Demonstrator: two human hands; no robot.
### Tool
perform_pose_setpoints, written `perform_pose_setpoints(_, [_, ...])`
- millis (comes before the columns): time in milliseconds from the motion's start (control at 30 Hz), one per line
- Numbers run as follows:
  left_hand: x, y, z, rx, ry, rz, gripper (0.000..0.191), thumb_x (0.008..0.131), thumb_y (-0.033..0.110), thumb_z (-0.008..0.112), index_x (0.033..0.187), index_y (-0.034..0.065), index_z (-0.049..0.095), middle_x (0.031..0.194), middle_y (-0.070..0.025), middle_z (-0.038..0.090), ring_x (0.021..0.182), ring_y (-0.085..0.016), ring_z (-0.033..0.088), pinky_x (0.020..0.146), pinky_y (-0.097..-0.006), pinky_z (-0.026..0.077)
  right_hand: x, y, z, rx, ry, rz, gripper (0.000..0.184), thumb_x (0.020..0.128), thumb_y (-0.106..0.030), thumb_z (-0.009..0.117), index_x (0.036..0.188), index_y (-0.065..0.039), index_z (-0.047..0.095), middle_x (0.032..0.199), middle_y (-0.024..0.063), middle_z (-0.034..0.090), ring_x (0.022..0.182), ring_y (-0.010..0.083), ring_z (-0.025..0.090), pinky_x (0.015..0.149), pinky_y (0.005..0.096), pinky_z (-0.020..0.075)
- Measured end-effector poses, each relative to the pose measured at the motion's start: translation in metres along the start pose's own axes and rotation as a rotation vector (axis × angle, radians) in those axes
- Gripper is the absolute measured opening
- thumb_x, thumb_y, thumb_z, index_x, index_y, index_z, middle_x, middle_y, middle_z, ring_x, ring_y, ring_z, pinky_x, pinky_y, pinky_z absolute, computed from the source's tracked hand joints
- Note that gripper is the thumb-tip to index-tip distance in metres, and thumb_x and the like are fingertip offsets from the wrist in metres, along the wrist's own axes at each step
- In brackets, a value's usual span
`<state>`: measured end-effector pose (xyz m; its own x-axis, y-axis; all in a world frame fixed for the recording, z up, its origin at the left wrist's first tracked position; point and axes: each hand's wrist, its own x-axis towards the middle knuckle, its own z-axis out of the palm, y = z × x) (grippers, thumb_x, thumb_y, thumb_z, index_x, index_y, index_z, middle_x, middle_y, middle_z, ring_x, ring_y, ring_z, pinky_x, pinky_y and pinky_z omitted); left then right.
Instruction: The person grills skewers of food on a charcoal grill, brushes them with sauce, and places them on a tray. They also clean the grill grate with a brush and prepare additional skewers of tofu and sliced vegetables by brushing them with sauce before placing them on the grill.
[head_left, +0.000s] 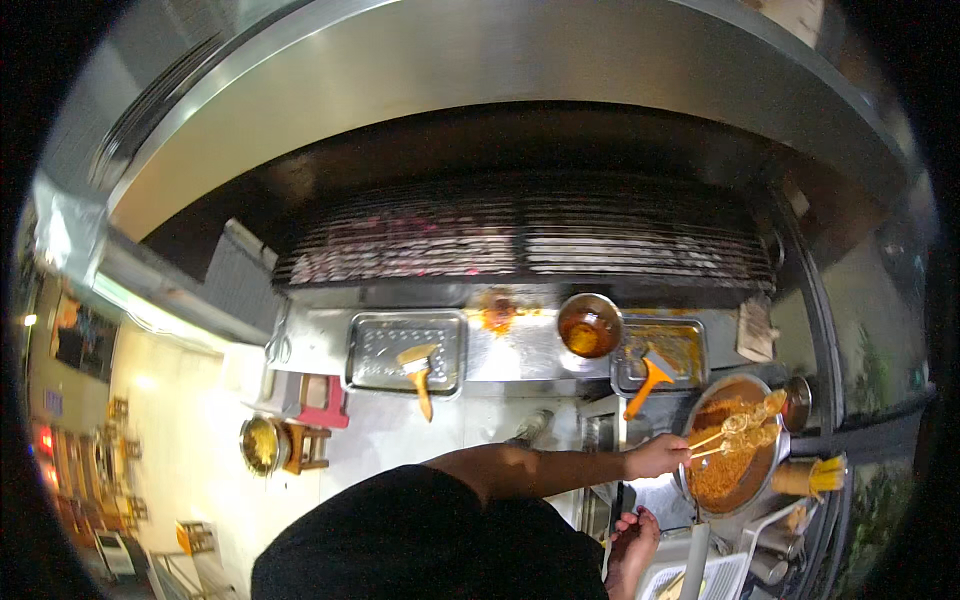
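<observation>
My left hand (660, 456) is shut on the thin wooden ends of a few skewers (742, 431) of coated food, held over a large metal bowl (681, 476) of orange-red crumbly seasoning (716, 480). Below it, close to my body, is my right hand (636, 534), its fingers loosely curled with nothing visible in them. A metal pot (589, 298) of reddish-brown sauce stands on the counter. Right of it, an orange-handled brush (649, 382) lies across a sauce-stained tray (686, 326). Another brush (421, 375) lies across a perforated metal tray (354, 360).
A long charcoal grill (517, 251) with glowing coals runs behind the counter, under a metal hood (487, 60). At right stand a container of yellow sticks (802, 476) and a white basket (727, 577). Left are a wooden stool (307, 448) and a bowl of yellowish food (262, 446).
</observation>
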<state>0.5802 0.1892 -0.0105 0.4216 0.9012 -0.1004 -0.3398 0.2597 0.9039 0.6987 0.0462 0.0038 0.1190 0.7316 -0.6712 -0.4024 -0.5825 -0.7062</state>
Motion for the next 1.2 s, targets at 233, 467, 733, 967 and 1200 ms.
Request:
perform_pose_setpoints(233, [-0.162,0.095,-0.097,-0.055,0.506,0.087,0.022,0.094,0.030,0.052,0.102,0.0111,0.061,0.070,0.0051,0.047,0.056,-0.008,0.039,0.050,-0.0228,0.033,0.033,-0.006,0.072,-0.279,-0.207,-0.077,0.019,0.089,-0.019,0.057,0.102,-0.005,0.055,0.069,0.0058,0.061,0.051,0.0132,0.054,0.040,0.0250,0.0401])
perform_pose_setpoints(467, [-0.233,0.139,-0.230,-0.263,0.869,0.365,0.020,0.095,0.021,0.046,0.095,0.0031,0.055,0.056,0.0029,0.041,0.043,-0.008,0.037,0.042,-0.0221,0.034,0.047,0.028,0.144,-0.347,-0.128,-0.057,0.013,0.091,-0.018,0.054,0.100,-0.009,0.055,0.073,0.0045,0.062,0.056,0.0123,0.056,0.044,0.0244,0.0401])
perform_pose_setpoints(733, [-0.191,0.133,-0.296,-0.632,0.789,0.321,0.015,0.095,0.019,0.050,0.096,0.0054,0.055,0.061,0.0018,0.045,0.055,-0.008,0.042,0.051,-0.0216,0.033,0.138,0.033,0.167,-1.125,0.694,-0.831,0.045,0.081,-0.028,0.064,0.100,0.009,0.048,0.094,0.0258,0.054,0.091,0.0385,0.052,0.082,0.0426,0.0421])
perform_pose_setpoints(967, [-0.207,0.152,-0.298,-0.555,0.685,0.156,0.023,0.095,0.025,0.050,0.108,0.0081,0.058,0.066,0.0011,0.052,0.059,-0.011,0.047,0.055,-0.0258,0.037,0.208,0.017,0.145,-0.463,0.308,-0.272,0.034,0.081,-0.030,0.070,0.091,-0.002,0.055,0.073,0.0096,0.063,0.061,0.0242,0.058,0.052,0.0362,0.0422])
perform_pose_setpoints(1200, [-0.205,0.154,-0.297,-0.453,0.762,0.072,0.026,0.095,0.026,0.050,0.111,0.0071,0.059,0.074,-0.0020,0.060,0.061,-0.011,0.052,0.054,-0.0232,0.040,0.192,-0.037,0.182,0.121,0.209,-0.392,0.011,0.090,-0.021,0.057,0.083,-0.014,0.052,0.066,-0.0020,0.057,0.050,0.0070,0.048,0.041,0.0205,0.0304])
